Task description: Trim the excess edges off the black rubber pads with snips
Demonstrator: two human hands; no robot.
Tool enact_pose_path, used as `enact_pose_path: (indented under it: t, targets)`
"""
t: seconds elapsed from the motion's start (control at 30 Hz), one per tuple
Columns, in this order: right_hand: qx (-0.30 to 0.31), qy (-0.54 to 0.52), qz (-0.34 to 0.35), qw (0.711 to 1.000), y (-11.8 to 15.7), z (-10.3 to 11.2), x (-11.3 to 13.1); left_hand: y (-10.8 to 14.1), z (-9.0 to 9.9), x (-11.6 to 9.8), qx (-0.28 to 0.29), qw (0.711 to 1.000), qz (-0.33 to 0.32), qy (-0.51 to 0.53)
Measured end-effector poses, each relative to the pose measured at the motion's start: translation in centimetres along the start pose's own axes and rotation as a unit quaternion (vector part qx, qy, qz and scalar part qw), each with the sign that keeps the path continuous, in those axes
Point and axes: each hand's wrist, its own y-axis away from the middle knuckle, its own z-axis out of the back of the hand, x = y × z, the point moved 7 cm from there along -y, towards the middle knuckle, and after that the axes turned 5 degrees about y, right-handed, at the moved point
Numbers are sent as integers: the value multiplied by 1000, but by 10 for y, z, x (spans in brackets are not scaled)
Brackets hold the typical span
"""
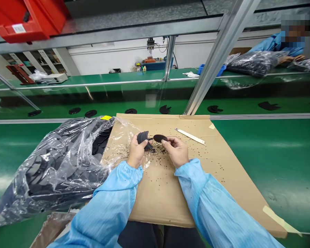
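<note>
My left hand is closed round a stack of curved black pieces over the cardboard sheet. Between the thumb and fingers of my right hand is a black oval disc, close to the stack's right side. Whether the disc touches the pieces in my left hand I cannot tell. Small black scraps lie scattered on the cardboard below both hands. A white cutter knife rests on the sheet, beyond my right hand.
A clear plastic bag full of black discs lies at the left. Behind the cardboard, black pieces sit spaced along a green belt. A metal post rises behind it. A person is at the back right.
</note>
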Motion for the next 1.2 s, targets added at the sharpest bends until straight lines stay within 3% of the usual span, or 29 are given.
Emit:
enact_pose_path:
  t: [0.2,0.43,0.73,0.9,1.03,1.13,1.2]
  targets:
    - [14,-45,-33,998,2,-4,-2,2,-3,3,18,999,27,3]
    - [46,-49,-86,994,6,-10,-6,11,-17,2,114,993,16,-11]
    - [3,84,-3,996,7,-6,2,13,-20,9,138,990,22,-26]
    - [66,65,-58,994,10,-14,-2,11,-18,7,119,992,18,-24]
    - [84,156,27,984,9,-13,16,10,-13,6,102,995,18,-15]
    - [162,205,91,961,10,-21,25,10,-12,5,108,994,25,-23]
    - [203,217,92,950,10,-23,24,10,-11,4,115,993,25,-33]
